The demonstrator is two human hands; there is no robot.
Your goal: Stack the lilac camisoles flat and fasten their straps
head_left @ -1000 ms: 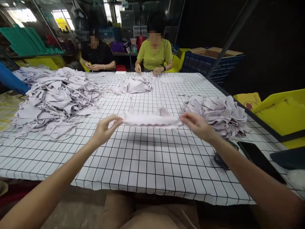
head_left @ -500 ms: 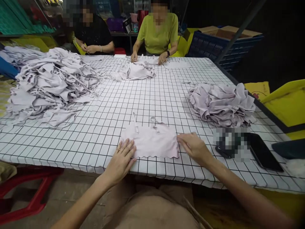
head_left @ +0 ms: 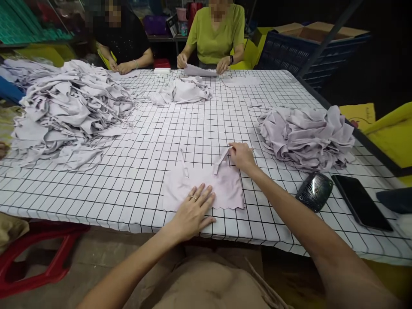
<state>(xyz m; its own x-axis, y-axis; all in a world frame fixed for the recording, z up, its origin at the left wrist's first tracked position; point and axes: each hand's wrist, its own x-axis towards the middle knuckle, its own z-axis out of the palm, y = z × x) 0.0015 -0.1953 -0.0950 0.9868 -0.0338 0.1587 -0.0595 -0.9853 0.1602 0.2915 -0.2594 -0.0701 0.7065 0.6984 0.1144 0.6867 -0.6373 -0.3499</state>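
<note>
A pale pink garment (head_left: 180,193) with a scalloped lower edge and two straps lies flat near the table's front edge. My left hand (head_left: 194,210) rests on its lower middle, fingers spread, a ring on one finger. Between the closed fingertips of my right hand (head_left: 240,155) is the top of the right strap (head_left: 222,161), pulled up and to the right. The left strap (head_left: 183,163) lies loose, pointing away from me.
Large garment pile (head_left: 74,103) at left, smaller pile (head_left: 183,91) at far middle, folded stack (head_left: 305,135) at right. A black object (head_left: 314,191) and phone (head_left: 360,201) lie near right. Two people sit across the checked table (head_left: 154,141), hands on cloth.
My left hand has slid right to the garment's middle. My right hand has moved from its right edge up to the right strap, now stretched out. The person in green has lifted a cloth piece.
</note>
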